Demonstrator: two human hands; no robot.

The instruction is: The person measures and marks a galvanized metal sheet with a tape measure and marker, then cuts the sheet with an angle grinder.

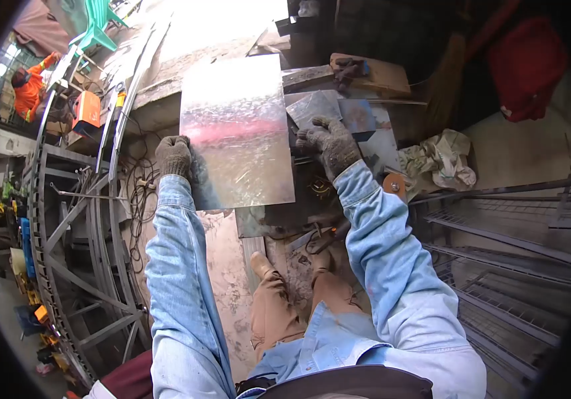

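A shiny sheet of metal (242, 159) hangs before me, its surface reflecting a pink band across the middle. My left hand (173, 156), in a dark knitted glove, is closed on the sheet's left edge. To the right of the sheet, my right hand (330, 145), gloved the same way, has its fingers apart and holds nothing. Its fingertips point toward the sheet's right edge. Just above that hand lies a small grey metal plate (313, 108), beside a bluish plate (357, 116).
Long curved metal frames (76, 259) stand on the left, with an orange machine (86, 112) behind them. A person in orange (27, 90) is at the far left. Wire-mesh racks (498, 266) fill the right, below a crumpled pale sack (441, 159). Cables (140, 199) lie on the floor.
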